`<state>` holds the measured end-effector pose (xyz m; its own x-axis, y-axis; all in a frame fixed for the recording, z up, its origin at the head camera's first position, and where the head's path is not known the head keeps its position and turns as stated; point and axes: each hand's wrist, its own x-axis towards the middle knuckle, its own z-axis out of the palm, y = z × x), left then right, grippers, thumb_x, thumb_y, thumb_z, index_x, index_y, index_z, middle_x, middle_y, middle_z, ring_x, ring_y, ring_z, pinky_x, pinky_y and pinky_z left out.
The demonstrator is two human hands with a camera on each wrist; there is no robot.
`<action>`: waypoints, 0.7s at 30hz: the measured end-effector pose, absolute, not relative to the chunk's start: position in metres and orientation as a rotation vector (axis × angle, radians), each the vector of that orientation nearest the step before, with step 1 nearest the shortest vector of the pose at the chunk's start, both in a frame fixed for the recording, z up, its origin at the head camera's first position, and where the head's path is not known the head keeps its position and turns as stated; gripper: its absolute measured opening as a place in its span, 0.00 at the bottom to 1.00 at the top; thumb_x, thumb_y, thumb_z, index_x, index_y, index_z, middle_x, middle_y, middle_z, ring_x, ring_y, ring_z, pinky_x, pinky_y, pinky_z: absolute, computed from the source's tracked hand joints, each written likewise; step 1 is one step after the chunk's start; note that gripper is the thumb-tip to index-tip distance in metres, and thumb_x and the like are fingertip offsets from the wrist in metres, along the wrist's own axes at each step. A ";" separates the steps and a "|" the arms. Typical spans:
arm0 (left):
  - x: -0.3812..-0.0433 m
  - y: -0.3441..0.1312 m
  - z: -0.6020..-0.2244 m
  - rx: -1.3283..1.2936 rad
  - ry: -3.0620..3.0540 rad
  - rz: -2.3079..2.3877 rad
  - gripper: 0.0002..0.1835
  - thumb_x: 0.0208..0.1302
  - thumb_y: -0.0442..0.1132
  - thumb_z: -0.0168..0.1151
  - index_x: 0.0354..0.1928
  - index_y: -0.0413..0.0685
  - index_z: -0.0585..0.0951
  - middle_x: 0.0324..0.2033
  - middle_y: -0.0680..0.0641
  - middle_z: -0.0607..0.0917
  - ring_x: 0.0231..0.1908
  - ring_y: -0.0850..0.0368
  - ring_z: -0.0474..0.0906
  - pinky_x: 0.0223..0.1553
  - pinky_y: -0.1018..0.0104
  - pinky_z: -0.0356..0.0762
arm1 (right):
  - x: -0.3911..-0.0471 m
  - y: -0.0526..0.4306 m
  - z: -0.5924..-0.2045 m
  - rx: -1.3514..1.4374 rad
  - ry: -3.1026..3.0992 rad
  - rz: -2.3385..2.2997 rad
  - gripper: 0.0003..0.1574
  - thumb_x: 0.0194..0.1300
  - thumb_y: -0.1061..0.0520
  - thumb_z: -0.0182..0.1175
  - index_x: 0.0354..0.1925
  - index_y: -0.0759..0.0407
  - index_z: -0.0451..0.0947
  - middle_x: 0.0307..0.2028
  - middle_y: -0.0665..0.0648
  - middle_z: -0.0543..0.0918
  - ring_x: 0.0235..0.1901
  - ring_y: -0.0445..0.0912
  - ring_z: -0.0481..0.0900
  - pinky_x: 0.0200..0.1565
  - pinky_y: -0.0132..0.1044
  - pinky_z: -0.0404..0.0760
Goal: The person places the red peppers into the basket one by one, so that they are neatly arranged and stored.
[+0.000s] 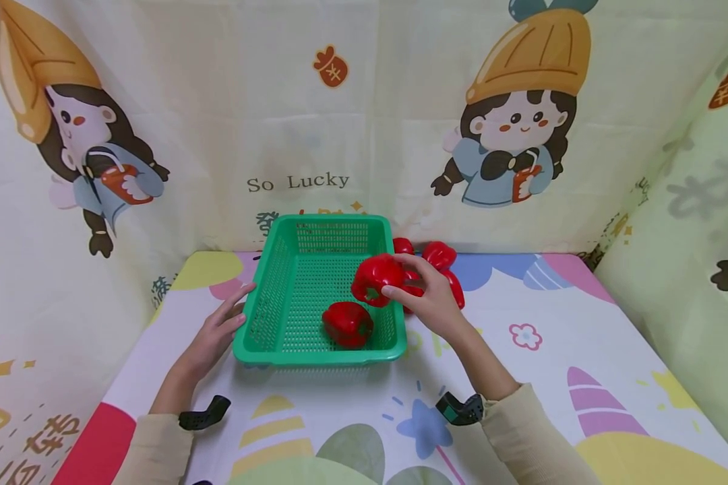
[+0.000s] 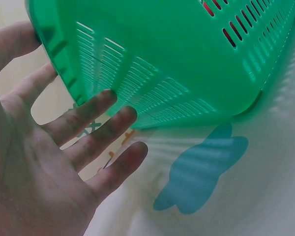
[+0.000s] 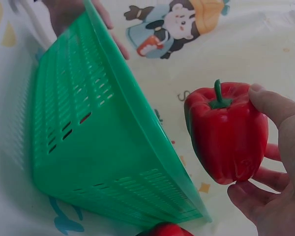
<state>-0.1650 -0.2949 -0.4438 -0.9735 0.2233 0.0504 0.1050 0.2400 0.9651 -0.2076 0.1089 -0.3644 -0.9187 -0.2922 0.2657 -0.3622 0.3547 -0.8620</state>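
Note:
My right hand (image 1: 427, 296) holds a red bell pepper (image 1: 377, 279) between thumb and fingers, over the right rim of a green plastic basket (image 1: 267, 296). In the right wrist view this pepper (image 3: 228, 132) shows a green stem, with the thumb near its top and fingertips at its lower end. Another red bell pepper (image 1: 347, 325) lies inside the basket, toward the front right. My left hand (image 1: 215, 333) is at the basket's left side; in the left wrist view its fingers (image 2: 103, 123) are spread and nearly straight, fingertips at the rim and wall.
Several more red peppers (image 1: 439, 255) lie on the table just right of the basket, partly hidden behind my right hand. A patterned cloth (image 1: 491, 364) covers the table. Printed curtains (image 1: 394, 121) stand behind and at both sides.

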 end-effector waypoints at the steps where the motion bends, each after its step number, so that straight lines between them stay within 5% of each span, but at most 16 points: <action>1: -0.165 -0.295 -0.443 0.321 2.393 1.855 0.29 0.76 0.48 0.41 0.76 0.65 0.51 0.76 0.44 0.49 0.66 0.65 0.58 0.54 0.82 0.65 | -0.208 0.108 -0.364 0.617 -2.530 1.639 0.43 0.53 0.51 0.72 0.66 0.46 0.67 0.60 0.53 0.74 0.56 0.54 0.76 0.45 0.47 0.85; 21: -0.162 -0.293 -0.441 0.386 2.388 1.876 0.30 0.77 0.45 0.40 0.77 0.54 0.49 0.75 0.40 0.48 0.62 0.74 0.60 0.54 0.84 0.64 | -0.205 0.098 -0.363 0.629 -2.559 1.621 0.42 0.54 0.47 0.72 0.65 0.42 0.67 0.58 0.50 0.76 0.54 0.50 0.77 0.46 0.44 0.85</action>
<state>-0.1620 -0.2927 -0.4410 -0.9650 0.2457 0.0919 0.1474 0.2180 0.9648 -0.2047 0.0976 -0.3628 -0.9162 -0.3110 0.2525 -0.3613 0.3688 -0.8564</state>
